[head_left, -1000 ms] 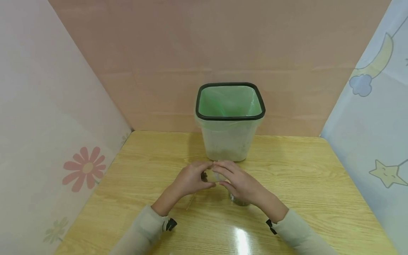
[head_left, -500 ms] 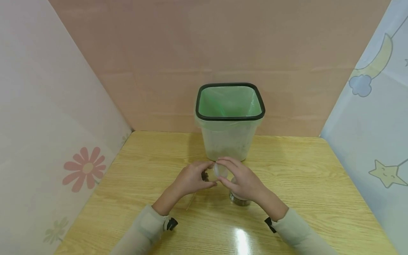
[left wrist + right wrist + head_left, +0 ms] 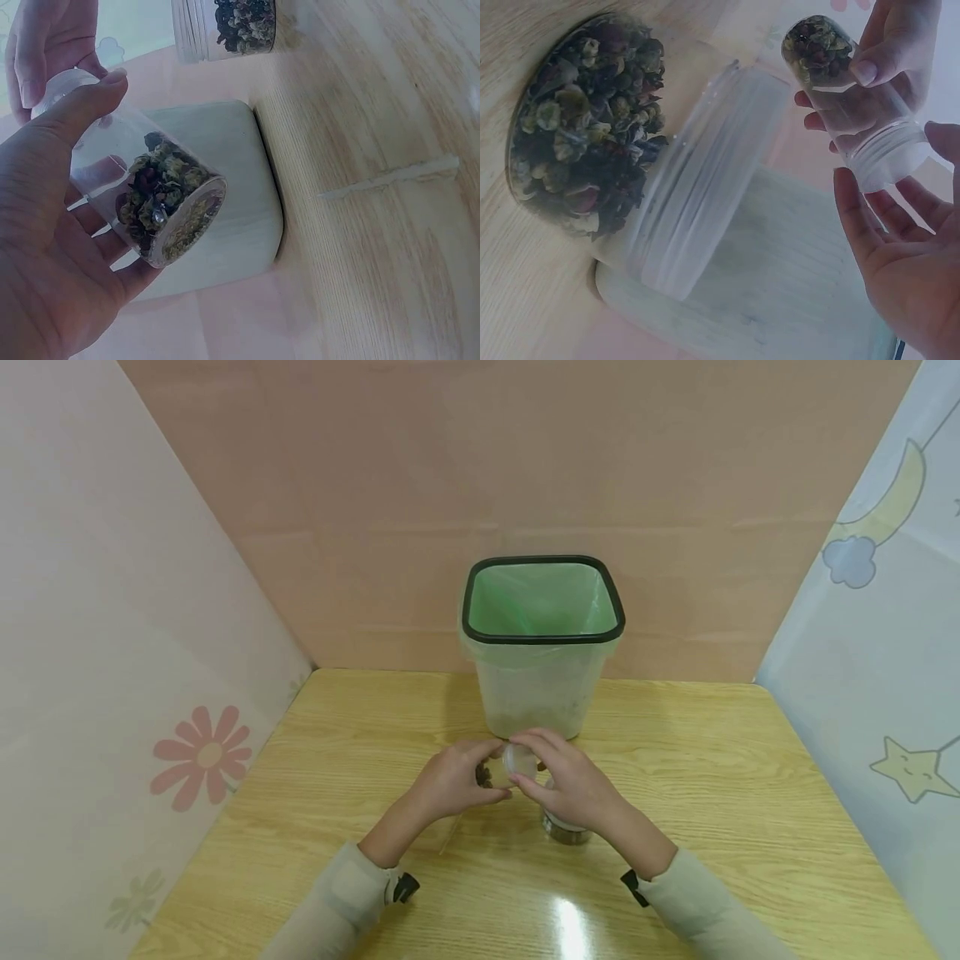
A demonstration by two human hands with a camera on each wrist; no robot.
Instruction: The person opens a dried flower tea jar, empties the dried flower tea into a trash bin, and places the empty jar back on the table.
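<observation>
My left hand (image 3: 448, 778) grips a clear jar (image 3: 165, 191) tilted on its side, dried flower tea gathered at its base. Thumb and fingers of my right hand (image 3: 576, 787) hold the frosted lid (image 3: 889, 161) at the jar's other end, and the lid sits on the mouth. Both hands are raised over the table in front of the bin. Under my right hand stands a second lidded jar (image 3: 564, 832), partly filled with similar dried flowers (image 3: 592, 124). Its upper part is largely hidden by that hand in the head view.
Behind the hands stands a white bin (image 3: 536, 689) with a black rim and a green liner. A thin pale strip (image 3: 390, 177) lies on the wooden table (image 3: 360, 735), left of the second jar. Patterned walls (image 3: 202, 610) enclose the table's sides.
My right hand's fingers have shifted back and re-gripped around the lid, leaving more of it visible. The second jar has come further into view. My left hand has stayed almost still.
</observation>
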